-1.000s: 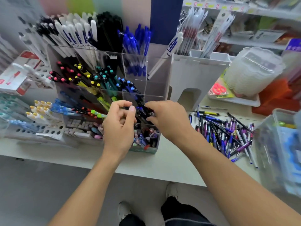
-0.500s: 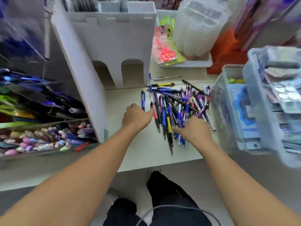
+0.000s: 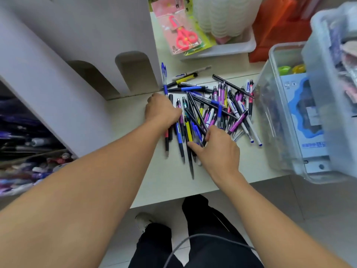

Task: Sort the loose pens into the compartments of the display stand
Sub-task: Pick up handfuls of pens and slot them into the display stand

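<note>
change since a second ago: both hands have left the display stand's front compartment and come down on the pile of loose pens (image 3: 210, 111); my view has swung right with them.
meaning for the task: i judge one drop-off finished and a fresh pick-up beginning; nothing is lifted yet.
left hand (image 3: 162, 111): knuckles up at the pile's left edge, fingers curled down over a few pens; whether it actually grips them i cannot tell.
right hand (image 3: 216, 146): at the pile's near edge, fingers curled round a small bunch of pens, thumb stretched out along the surface.
loose pens: a crossed heap on the pale surface (image 3: 131, 117), between the white stand and the clear bin; i count roughly thirty to forty, too overlapped for an exact figure; purple, blue, black, yellow and white barrels.
display stand (image 3: 31, 161): one, only its lower left corner in view and blurred, compartments already holding pens.
white stand (image 3: 83, 45): one, with two arched cut-outs, just behind the pile.
scissors pack (image 3: 181, 33): one, pink, lying against a white tray (image 3: 239, 48).
clear bin (image 3: 278, 113): one at the right; a second, blurred one overlaps it at the frame's edge.
next move: i judge the gathered pens need sorting by type before the carry back.
</note>
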